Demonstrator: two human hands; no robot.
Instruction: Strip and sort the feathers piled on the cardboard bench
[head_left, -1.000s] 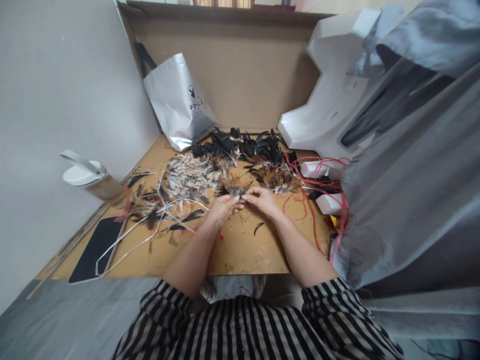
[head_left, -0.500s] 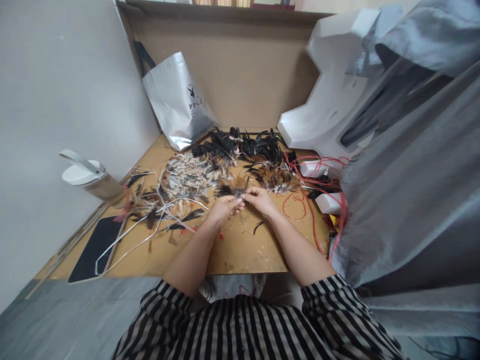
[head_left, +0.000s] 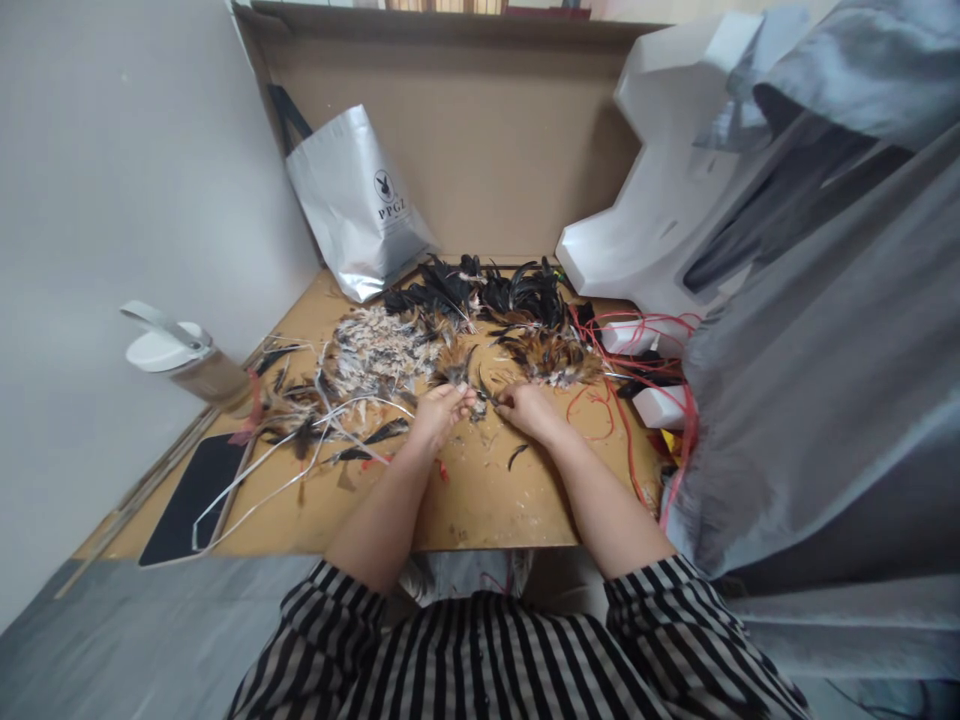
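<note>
My left hand [head_left: 442, 412] is closed, pinching a small bunch of brown and black feathers [head_left: 454, 362] whose tips fan out beyond the fingers. A short way to the right, my right hand [head_left: 526, 410] is closed with thumb and forefinger on a thin dark feather [head_left: 484, 386] that curves up toward the bunch. Behind the hands lie a pile of pale, fluffy feathers [head_left: 379, 345], a heap of brown feathers [head_left: 551, 355] and black feathers [head_left: 525, 292]. One loose dark feather [head_left: 516, 456] rests on the tabletop near my right wrist.
A silver bag [head_left: 352, 205] leans at the back left. On the left are a lidded cup [head_left: 202, 370], a dark phone-like slab [head_left: 187, 500] and white strips [head_left: 262, 462]. Red cords [head_left: 626, 440] tangle around white blocks [head_left: 660, 408] on the right, beside grey cloth [head_left: 817, 400].
My hands have moved apart, the right one shifting right with a thin dark feather. The left hand still holds the feather bunch and has moved slightly left.
</note>
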